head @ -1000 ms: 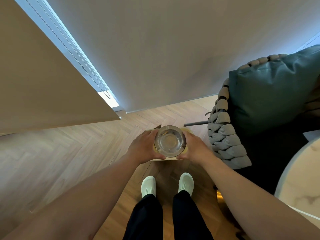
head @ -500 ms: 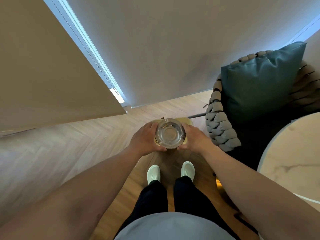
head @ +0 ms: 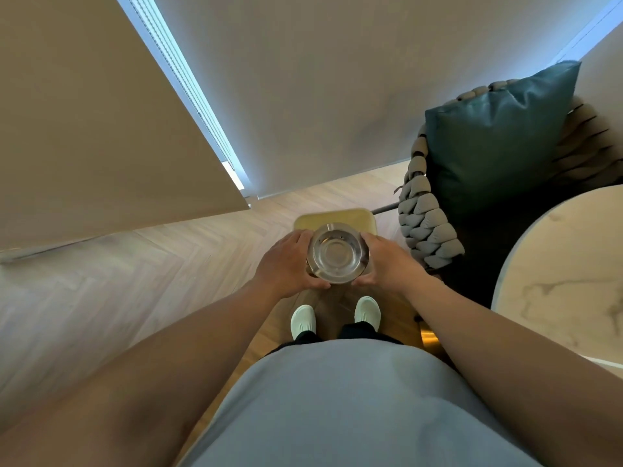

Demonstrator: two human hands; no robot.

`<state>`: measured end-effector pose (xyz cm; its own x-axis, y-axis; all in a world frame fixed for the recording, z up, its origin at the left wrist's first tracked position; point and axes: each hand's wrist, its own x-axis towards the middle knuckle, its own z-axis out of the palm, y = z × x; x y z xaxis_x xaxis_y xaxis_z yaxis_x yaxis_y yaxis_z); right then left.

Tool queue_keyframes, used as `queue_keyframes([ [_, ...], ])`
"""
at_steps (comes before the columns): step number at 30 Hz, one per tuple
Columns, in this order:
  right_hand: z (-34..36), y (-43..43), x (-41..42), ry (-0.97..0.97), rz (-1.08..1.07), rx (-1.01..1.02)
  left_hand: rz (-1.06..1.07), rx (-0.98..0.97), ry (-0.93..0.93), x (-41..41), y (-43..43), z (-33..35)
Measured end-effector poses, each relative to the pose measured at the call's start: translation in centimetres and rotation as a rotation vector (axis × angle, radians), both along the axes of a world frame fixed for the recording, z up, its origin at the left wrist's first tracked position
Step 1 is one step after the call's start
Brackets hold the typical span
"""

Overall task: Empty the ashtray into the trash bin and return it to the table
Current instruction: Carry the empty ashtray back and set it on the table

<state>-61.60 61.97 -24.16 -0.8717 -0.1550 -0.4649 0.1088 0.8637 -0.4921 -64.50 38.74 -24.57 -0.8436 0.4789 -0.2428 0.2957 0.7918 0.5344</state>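
Observation:
A round clear glass ashtray (head: pixel 337 254) sits upright between both hands, its bowl looking empty. My left hand (head: pixel 290 266) grips its left rim and my right hand (head: pixel 387 266) grips its right rim. Directly below and behind it on the floor stands a pale yellow square trash bin (head: pixel 337 217), mostly hidden by the ashtray and my hands. The round marble-look table (head: pixel 566 278) curves in at the right edge, to the right of my right forearm.
A woven rope chair (head: pixel 428 227) with a dark teal cushion (head: pixel 495 129) stands between the bin and the table. A white blind and a beige wall close the far side. Herringbone wood floor spreads to the left. My white shoes (head: pixel 303 320) stand just behind the bin.
The view has risen and pulled back: the ashtray is held higher above the bin, more of the bin's rim shows, and the table has come further into view at the right.

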Motion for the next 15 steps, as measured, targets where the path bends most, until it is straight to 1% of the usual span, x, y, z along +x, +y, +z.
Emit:
queue_keyframes([
  [9,0.6,-0.9,2.7,0.011,-0.029,0.016,-0.039,0.016,0.007,1.8,-0.5,1.0],
  [15,1.3,-0.6,5.0,0.017,-0.144,-0.015,-0.125,0.026,0.009,2.0,0.2,1.4],
])
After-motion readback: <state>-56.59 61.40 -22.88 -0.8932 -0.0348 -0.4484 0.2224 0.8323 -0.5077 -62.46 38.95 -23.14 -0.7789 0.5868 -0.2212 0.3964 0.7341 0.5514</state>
